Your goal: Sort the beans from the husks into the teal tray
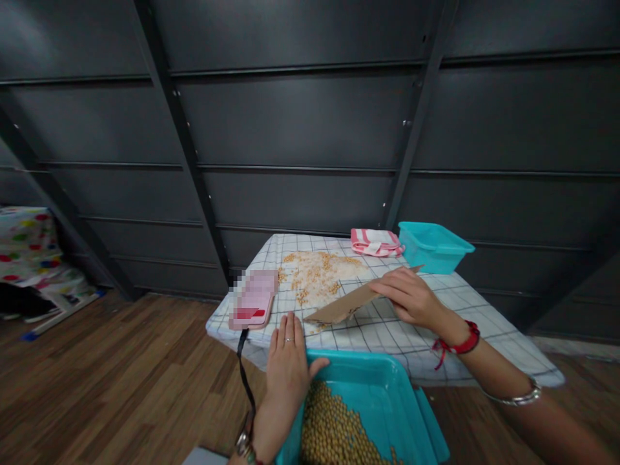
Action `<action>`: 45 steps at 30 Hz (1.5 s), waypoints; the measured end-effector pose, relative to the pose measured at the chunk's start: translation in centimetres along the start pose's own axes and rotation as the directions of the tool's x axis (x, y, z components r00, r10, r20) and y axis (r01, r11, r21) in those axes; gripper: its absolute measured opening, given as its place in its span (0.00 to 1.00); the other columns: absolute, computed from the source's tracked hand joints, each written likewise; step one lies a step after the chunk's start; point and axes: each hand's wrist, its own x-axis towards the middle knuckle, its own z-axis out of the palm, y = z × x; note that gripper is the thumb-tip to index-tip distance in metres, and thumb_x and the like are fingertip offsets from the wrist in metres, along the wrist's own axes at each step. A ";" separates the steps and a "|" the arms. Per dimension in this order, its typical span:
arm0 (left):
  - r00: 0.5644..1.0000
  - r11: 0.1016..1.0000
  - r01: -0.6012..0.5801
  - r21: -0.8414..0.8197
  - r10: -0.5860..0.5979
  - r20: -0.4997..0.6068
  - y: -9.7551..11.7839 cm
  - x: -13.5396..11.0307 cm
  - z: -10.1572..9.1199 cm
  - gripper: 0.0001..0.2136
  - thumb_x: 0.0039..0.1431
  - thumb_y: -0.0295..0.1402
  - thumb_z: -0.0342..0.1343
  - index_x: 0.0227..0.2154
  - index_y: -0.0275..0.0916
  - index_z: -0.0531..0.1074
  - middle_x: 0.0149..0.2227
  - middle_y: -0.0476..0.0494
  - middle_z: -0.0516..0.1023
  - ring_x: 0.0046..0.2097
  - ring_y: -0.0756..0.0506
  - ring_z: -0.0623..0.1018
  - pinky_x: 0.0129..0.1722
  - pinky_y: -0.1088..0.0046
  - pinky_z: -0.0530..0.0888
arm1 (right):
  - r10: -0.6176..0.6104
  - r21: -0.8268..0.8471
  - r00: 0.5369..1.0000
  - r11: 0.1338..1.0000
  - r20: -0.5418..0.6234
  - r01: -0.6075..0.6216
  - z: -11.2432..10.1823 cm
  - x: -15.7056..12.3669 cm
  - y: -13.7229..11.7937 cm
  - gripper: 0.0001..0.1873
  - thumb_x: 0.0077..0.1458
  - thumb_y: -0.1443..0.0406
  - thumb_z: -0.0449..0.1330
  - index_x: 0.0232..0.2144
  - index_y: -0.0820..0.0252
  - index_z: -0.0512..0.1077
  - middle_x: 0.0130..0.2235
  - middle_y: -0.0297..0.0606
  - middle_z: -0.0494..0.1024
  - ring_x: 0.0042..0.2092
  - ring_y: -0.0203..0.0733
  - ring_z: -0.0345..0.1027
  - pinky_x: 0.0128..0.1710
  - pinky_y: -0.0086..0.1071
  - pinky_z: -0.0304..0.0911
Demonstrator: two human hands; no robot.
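In my right hand (409, 294) is a strip of cardboard (346, 305), its lower edge on the checked tablecloth beside a scatter of soybeans (329, 261) mixed with whitish grains. My left hand (289, 355) lies with fingers stretched out over the table's front edge, its thumb spread at the rim of a turquoise bin (375, 360). A pile of soybeans (334, 420) covers the left part of the bin's floor. The bin sits below the table edge, and whatever supports it is out of view.
A pink phone (256, 297), partly pixelated, lies at the table's left with a black strap (245, 371) hanging off. A folded pink-and-white towel (375, 241) and a smaller turquoise container (433, 247) stand at the back right. Dark metal panels (300, 116) rise behind the checked tablecloth (489, 323).
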 end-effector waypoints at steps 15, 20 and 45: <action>1.000 1.000 -0.001 0.006 0.001 -0.028 -0.1 0.0 0.3 0.40 0.48 0.59 0.40 0.53 0.28 0.60 0.55 0.24 0.63 0.56 0.33 0.63 0.52 0.52 0.65 | -0.011 0.035 1.000 0.999 -0.005 0.012 -0.7 -0.5 -0.3 0.27 0.47 0.77 0.45 0.50 0.58 0.61 0.34 0.38 0.74 0.37 0.41 0.66 0.34 0.36 0.61; 1.000 1.000 -0.007 0.019 0.007 -0.021 -0.2 0.0 0.1 0.40 0.47 0.59 0.41 0.53 0.28 0.61 0.55 0.25 0.64 0.56 0.33 0.64 0.51 0.53 0.65 | -0.016 0.061 1.000 0.998 -0.005 0.016 -1.4 -0.9 -0.3 0.27 0.47 0.77 0.45 0.50 0.57 0.61 0.35 0.38 0.74 0.37 0.40 0.66 0.34 0.36 0.61; 1.000 0.999 -0.014 0.042 0.014 0.000 -0.3 0.1 -0.2 0.41 0.47 0.60 0.40 0.54 0.27 0.59 0.56 0.26 0.63 0.56 0.34 0.64 0.51 0.54 0.66 | -0.008 -0.024 0.999 1.000 -0.035 0.007 -1.8 -1.0 -0.4 0.24 0.47 0.79 0.46 0.46 0.61 0.63 0.35 0.41 0.74 0.37 0.41 0.66 0.34 0.36 0.62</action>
